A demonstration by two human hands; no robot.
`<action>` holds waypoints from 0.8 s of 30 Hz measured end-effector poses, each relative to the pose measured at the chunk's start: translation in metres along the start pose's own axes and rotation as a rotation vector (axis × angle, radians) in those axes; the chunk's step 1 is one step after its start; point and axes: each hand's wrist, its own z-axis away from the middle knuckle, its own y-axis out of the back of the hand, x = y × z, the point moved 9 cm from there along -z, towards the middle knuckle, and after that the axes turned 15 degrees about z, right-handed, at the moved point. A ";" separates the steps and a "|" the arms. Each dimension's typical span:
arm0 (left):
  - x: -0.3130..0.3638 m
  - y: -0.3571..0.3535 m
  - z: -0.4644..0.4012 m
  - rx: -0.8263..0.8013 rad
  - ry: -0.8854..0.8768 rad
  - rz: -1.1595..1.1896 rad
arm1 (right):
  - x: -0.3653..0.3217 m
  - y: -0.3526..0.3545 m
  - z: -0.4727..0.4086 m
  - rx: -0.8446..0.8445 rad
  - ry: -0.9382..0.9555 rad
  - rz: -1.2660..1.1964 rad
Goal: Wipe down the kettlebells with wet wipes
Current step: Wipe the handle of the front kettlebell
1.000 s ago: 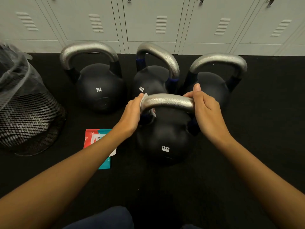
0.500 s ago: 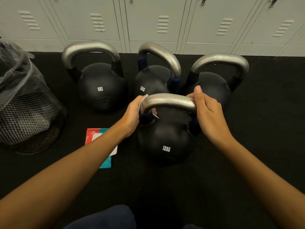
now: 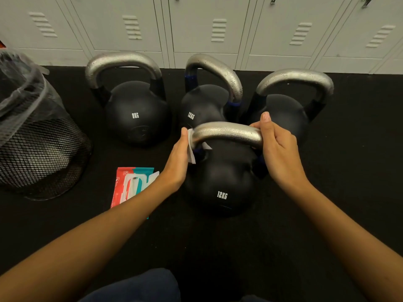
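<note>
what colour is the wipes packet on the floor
Red and teal with a white flap; the wipes packet shows in the head view, beside the left hand's wrist.

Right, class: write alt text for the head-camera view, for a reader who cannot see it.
A person's left hand presses a white wet wipe round the silver handle of a black 12 kg kettlebell while the right hand grips the handle's other end. Three more black kettlebells stand behind it, before grey lockers.
</note>
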 end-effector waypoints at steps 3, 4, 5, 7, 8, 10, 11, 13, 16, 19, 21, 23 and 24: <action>-0.006 0.006 -0.006 -0.048 0.050 -0.078 | 0.002 0.000 0.000 -0.006 -0.001 0.006; -0.003 0.004 -0.006 -0.055 0.043 -0.074 | 0.002 0.000 0.000 -0.005 0.002 0.005; 0.002 0.001 -0.006 -0.062 0.035 -0.058 | 0.002 0.000 0.000 -0.008 0.008 0.004; 0.017 -0.009 -0.007 -0.081 -0.016 -0.065 | 0.001 -0.001 -0.001 -0.023 0.015 -0.022; 0.028 -0.017 -0.005 -0.094 -0.090 -0.109 | 0.000 0.000 -0.002 -0.029 0.017 -0.050; 0.053 -0.036 0.005 -0.116 -0.301 -0.287 | -0.001 0.007 -0.005 -0.003 0.036 -0.084; 0.065 -0.046 0.012 -0.107 -0.422 -0.429 | -0.001 0.013 -0.007 0.033 0.044 -0.087; 0.082 -0.067 0.027 -0.069 -0.625 -0.707 | 0.004 0.028 -0.011 0.123 0.034 -0.116; 0.088 -0.096 0.041 -0.034 -0.861 -1.076 | 0.008 0.048 -0.016 0.233 0.009 -0.216; 0.083 -0.123 0.053 -0.069 -1.010 -1.278 | -0.001 0.056 -0.015 0.244 0.043 -0.244; 0.079 -0.134 0.057 -0.141 -1.023 -1.305 | -0.009 0.054 -0.012 0.227 0.087 -0.227; 0.076 -0.137 0.059 -0.182 -0.998 -1.318 | -0.016 0.050 -0.008 0.206 0.124 -0.186; 0.074 -0.136 0.060 -0.191 -0.987 -1.322 | -0.018 0.047 -0.007 0.189 0.140 -0.174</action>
